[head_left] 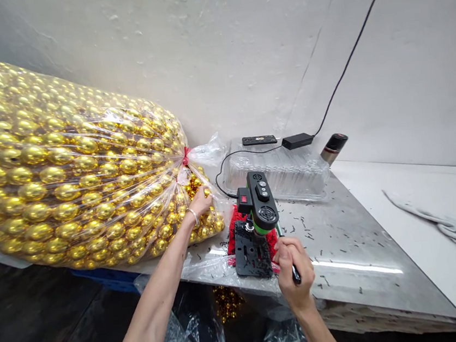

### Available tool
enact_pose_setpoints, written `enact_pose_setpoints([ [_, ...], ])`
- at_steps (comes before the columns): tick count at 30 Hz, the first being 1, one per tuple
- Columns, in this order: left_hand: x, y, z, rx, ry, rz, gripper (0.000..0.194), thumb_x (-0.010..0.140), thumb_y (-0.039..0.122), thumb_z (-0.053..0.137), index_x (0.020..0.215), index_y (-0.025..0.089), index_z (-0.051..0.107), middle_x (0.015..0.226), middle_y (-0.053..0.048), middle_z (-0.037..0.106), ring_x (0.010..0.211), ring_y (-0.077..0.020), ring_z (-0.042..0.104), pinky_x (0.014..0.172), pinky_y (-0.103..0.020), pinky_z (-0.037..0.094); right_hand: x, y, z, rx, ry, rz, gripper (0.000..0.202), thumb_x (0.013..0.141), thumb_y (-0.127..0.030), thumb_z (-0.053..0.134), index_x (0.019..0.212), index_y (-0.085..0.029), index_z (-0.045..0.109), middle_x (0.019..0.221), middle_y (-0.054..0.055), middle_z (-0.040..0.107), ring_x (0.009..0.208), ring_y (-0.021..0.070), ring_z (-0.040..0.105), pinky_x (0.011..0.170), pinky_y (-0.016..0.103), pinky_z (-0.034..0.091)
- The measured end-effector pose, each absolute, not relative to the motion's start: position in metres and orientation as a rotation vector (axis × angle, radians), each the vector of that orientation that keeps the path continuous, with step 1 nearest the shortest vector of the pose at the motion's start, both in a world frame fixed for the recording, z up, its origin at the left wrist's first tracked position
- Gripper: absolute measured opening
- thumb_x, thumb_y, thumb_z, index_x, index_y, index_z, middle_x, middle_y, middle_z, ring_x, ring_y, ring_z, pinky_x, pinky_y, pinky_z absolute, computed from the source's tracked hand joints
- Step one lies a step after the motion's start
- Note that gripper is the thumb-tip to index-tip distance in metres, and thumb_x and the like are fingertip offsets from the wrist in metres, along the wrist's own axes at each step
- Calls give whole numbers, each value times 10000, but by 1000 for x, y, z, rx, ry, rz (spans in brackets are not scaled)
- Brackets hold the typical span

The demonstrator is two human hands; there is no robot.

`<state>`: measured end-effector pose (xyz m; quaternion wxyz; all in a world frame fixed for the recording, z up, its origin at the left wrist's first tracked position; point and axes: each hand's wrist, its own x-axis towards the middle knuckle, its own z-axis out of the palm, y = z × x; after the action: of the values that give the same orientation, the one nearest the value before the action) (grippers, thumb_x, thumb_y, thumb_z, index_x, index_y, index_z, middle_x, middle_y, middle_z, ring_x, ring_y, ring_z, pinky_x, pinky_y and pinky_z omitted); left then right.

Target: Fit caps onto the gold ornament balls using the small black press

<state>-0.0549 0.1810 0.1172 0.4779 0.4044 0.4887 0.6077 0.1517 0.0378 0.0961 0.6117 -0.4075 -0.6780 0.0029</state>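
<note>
You can read no words or numbers here: markings on the red panel (244, 199) and buttons (263, 191) of the black machine (262, 204), and on the flat black object (259, 140), are too small.

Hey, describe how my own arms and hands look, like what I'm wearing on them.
Your left hand and right hand are both without gloves, and no sleeve shows on either arm. A thin, pale bracelet circles the left wrist; nothing is visible on the right wrist.
</note>
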Motion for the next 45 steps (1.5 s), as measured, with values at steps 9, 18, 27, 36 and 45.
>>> enact_pose_setpoints([
  [9,-28,108,84,588,769,1161,290,742,276,707,988,125,669,855,-56,654,661,-100,612,516,-160,471,152,38,94,-942,-1559,3,255,860,-10,393,690,-191,452,676,4,490,708,126,511,616,260,406],
  [18,7,89,26,899,1212,1030,421,681,327,745,1051,144,664,915,-75,714,749,-155,650,552,-208,466,153,37,99,-979,-1602,-27,254,872,-36,392,685,-202,438,674,4,491,707,135,521,627,277,411],
  [27,14,89,30,1701,1471,856,383,780,344,642,1136,204,660,1052,-73,713,957,-218,646,878,-332,475,155,36,97,-970,-1614,-20,245,863,-29,391,695,-199,447,667,-1,486,712,130,518,628,270,409],
  [36,21,87,34,1796,1489,803,381,788,363,632,1140,219,660,973,-79,710,921,-240,634,834,-322,457,156,36,96,-987,-1620,4,238,859,-43,402,687,-193,470,701,10,513,699,127,524,609,263,417],
  [45,22,84,35,1747,1544,795,373,717,392,705,1067,264,700,810,-65,678,818,-244,607,755,-285,419,156,34,89,-963,-1616,15,237,858,-40,391,695,-197,464,673,8,497,718,135,529,618,275,439],
])
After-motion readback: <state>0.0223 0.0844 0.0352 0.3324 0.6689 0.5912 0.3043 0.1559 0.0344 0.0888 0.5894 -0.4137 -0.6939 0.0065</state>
